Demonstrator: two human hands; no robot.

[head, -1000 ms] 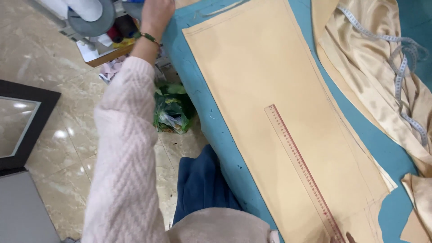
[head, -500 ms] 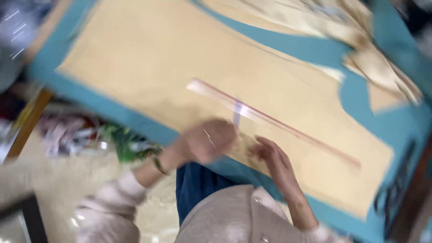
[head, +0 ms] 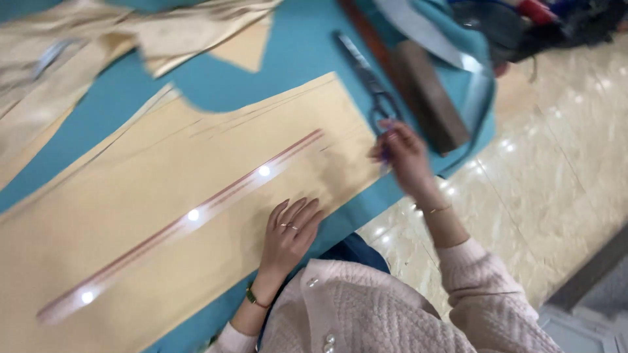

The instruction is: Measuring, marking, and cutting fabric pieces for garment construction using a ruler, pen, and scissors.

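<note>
Since half a second ago, the view has swung round and steadied: the left hand [head: 291,232], which was a blurred fist over the ruler, now lies flat on the paper, and the right hand [head: 402,153] has moved away to the scissors at the table's edge.

Nearest the camera, a pale pink knitted cardigan [head: 386,314] fills the bottom of the view, its lower part cut off by the frame. A wrist band shows on the left arm, its detail too small to make out.

Just beyond, the left hand rests palm down with its fingers spread and released on a large sheet of tan pattern paper [head: 131,196], gripping nothing. A long, narrow ruler [head: 190,219] lies diagonally across the paper just beside the fingertips, with bright glints of light on it. Its markings cannot be read.

To the right, the right hand is at the handles of a pair of dark scissors [head: 366,82]. Its fingers are curled, but the hand is blurred by motion, so whether it grips the handles or merely touches them cannot be told. The scissors lie on the blue table [head: 294,52], blades pointing away from the person.

Beside the scissors sits a dark brown wooden block [head: 428,95]. Further off, more tan paper pieces [head: 163,33] lie crumpled at the top left, partly cut off. Pale polished floor [head: 556,170] shows on the right.
</note>
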